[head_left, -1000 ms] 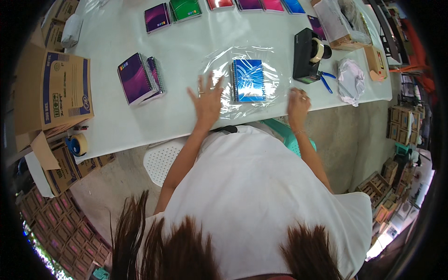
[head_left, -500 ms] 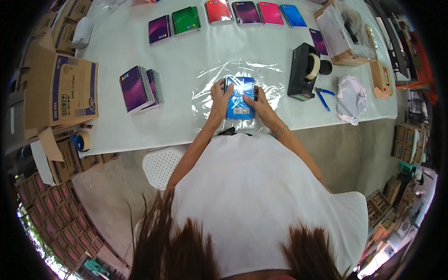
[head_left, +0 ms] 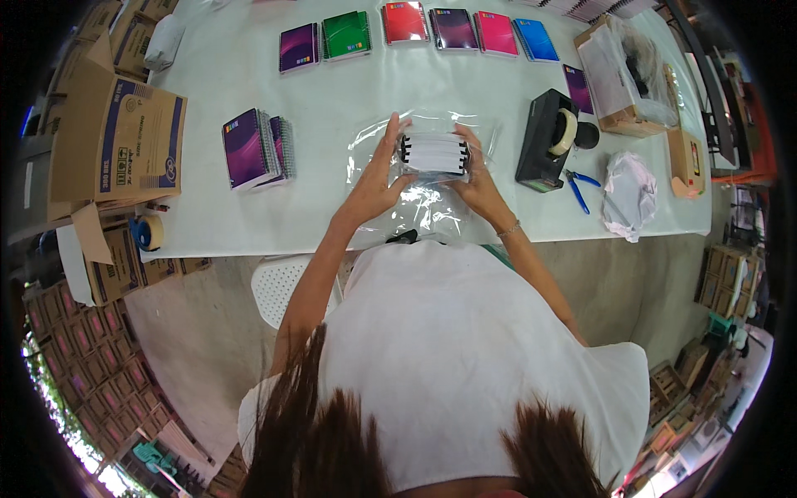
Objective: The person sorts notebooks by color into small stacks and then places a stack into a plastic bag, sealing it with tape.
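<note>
Stretched forward past the table's (head_left: 249, 220) near edge, my left hand (head_left: 380, 184) and right hand (head_left: 479, 184) grasp a black-coiled, white-paged rectangular paper stack (head_left: 433, 155) from opposite sides.

Notebook stack (head_left: 434, 155) sat between left hand (head_left: 378, 184) and right hand (head_left: 481, 183), over a plastic sheet (head_left: 427, 212) on the table (head_left: 207, 224). Tape dispenser (head_left: 540, 145) and pliers (head_left: 579, 194) were off right, carton (head_left: 137, 141) way over left, row of notebooks (head_left: 454, 30) behind.
</note>
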Available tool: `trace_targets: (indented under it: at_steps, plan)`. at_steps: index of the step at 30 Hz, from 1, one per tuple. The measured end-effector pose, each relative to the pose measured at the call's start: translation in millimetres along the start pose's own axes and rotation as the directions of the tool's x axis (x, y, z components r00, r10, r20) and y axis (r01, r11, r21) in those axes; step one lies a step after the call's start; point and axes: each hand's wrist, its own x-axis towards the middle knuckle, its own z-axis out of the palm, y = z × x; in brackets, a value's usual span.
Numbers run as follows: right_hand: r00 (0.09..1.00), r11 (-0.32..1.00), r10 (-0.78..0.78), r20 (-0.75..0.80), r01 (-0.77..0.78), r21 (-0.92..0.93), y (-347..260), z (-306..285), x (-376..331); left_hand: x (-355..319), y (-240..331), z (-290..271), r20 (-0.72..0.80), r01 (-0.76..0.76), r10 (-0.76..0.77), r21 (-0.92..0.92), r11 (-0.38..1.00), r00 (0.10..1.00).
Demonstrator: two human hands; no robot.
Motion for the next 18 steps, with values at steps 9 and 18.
trace_targets:
  at_steps: [9,18]
  plan:
    - [0.844,0.55,-0.494,0.206,0.487,-0.679,-120,-21,21,26,86,-40,0.23,-0.331,0.238,0.629,0.703,0.944]
    - [0.938,0.829,-0.329,-0.113,0.229,-0.51,-36,-36,-26,-31,23,-4,-0.295,-0.086,0.167,0.27,0.959,0.941]
